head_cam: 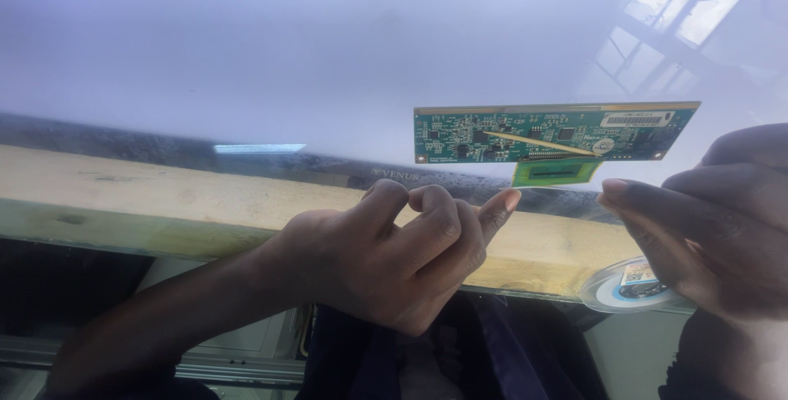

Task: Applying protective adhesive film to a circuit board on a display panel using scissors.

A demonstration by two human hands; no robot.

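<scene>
A long green circuit board (558,131) with gold edges and a small green flex tab below it lies on a glossy white panel (312,64). My left hand (386,256) hovers just below and left of the board, its fingers curled, with the index fingertip extended toward the tab; it holds nothing. At the right edge, my right hand (714,224) has its fingers bent and its fingertips point at the tab. It also seems to hold nothing.
The panel rests on a pale wooden edge (164,195) with a dark strip along the panel's border. A clear roll of tape (636,285) sits on the wood under my right hand. Dark cloth and a grey frame lie below the edge.
</scene>
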